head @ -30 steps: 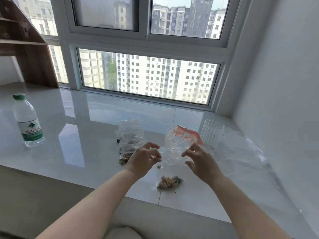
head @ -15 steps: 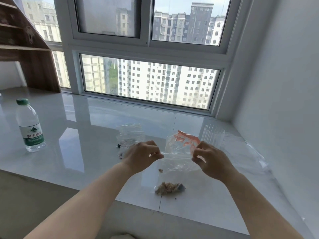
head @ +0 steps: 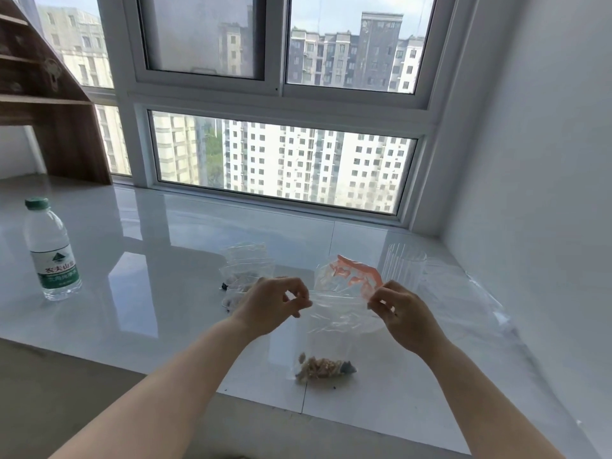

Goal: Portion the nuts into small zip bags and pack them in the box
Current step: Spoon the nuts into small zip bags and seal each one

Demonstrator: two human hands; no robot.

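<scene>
A small clear zip bag (head: 334,329) hangs upright between my hands, with a small heap of nuts (head: 323,372) at its bottom, low over the white sill. My left hand (head: 275,301) pinches the bag's top left corner. My right hand (head: 402,311) pinches the top right corner, so the top edge is stretched straight. Behind it lies a clear bag with orange print (head: 351,276). Several more small zip bags (head: 246,271) lie in a pile behind my left hand, some with nuts inside. No box shows in this view.
A ribbed clear plastic cup (head: 404,268) stands at the back right, beside crumpled clear plastic (head: 463,293). A water bottle with a green cap (head: 51,250) stands at far left. A wooden shelf (head: 49,101) sits at the back left. The white wall (head: 546,160) closes the right side.
My hands have drawn apart along the bag's top edge, pulling it flat and straight. The bag with its nuts has stayed between them.
</scene>
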